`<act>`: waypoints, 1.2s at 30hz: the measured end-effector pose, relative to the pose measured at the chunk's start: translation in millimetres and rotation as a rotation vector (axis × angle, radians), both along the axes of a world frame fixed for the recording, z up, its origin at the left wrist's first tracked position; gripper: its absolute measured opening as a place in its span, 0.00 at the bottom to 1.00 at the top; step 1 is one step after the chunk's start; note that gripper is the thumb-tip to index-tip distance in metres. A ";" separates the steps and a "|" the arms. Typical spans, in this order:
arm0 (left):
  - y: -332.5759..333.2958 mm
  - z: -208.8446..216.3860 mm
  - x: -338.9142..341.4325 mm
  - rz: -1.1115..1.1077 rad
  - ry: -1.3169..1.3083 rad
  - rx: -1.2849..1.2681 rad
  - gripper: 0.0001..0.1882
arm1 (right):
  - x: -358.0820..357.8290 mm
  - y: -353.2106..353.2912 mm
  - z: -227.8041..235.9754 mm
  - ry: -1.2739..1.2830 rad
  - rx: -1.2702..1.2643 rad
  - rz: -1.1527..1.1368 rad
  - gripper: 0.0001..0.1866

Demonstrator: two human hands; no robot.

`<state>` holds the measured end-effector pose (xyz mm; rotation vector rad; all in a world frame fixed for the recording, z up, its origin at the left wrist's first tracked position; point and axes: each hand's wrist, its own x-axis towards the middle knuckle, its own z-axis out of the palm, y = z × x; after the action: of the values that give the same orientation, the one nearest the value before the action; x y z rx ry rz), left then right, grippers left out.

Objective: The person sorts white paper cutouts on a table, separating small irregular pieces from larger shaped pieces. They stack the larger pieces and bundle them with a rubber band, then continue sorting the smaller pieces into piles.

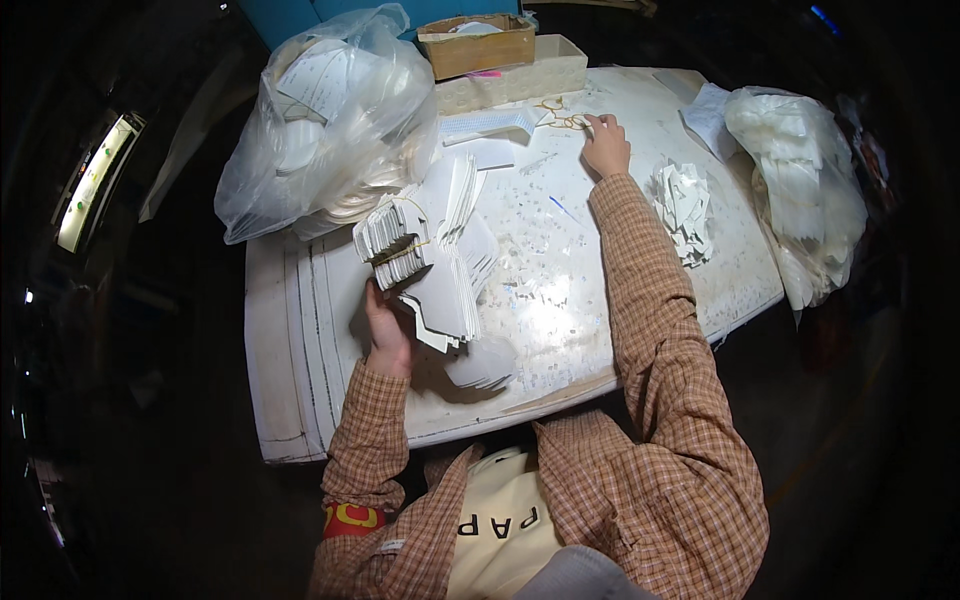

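Note:
My left hand (388, 335) is closed round the near-left edge of a bundle of white cut card pieces (400, 250), held tilted above the table. A yellowish rubber band (405, 250) runs round part of that bundle. More white card pieces (465, 280) fan out against its right side, and others (485, 362) lie below it. At the far side of the table, my right hand (606, 150) has its fingers bent and pinched at a loose cluster of yellowish rubber bands (562, 118). My left fingertips are hidden behind the bundle.
A clear plastic bag (330, 130) of white pieces stands at the far left. Behind are a brown box (478, 48) and a pale tray (545, 75). White scraps (684, 210) are heaped right of my right forearm. Another plastic bag (800, 170) hangs over the right edge.

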<state>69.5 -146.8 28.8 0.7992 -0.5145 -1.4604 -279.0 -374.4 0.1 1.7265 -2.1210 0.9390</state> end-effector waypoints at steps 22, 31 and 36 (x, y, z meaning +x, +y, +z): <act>-30.0 -57.1 47.3 -0.017 -0.284 -0.295 0.26 | 105.9 115.1 60.9 -1.517 0.442 0.944 0.12; 26.9 -40.4 6.8 -0.072 -0.394 -0.354 0.26 | 118.8 233.6 23.3 -2.468 0.055 0.894 0.19; 16.7 -48.0 10.1 -0.079 -0.382 -0.427 0.27 | 118.6 264.8 16.7 -2.629 -0.052 0.899 0.32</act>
<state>79.6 -130.1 -19.1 0.7185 -1.1166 -1.2079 -160.4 -109.5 16.8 -0.0796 0.1161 -1.4495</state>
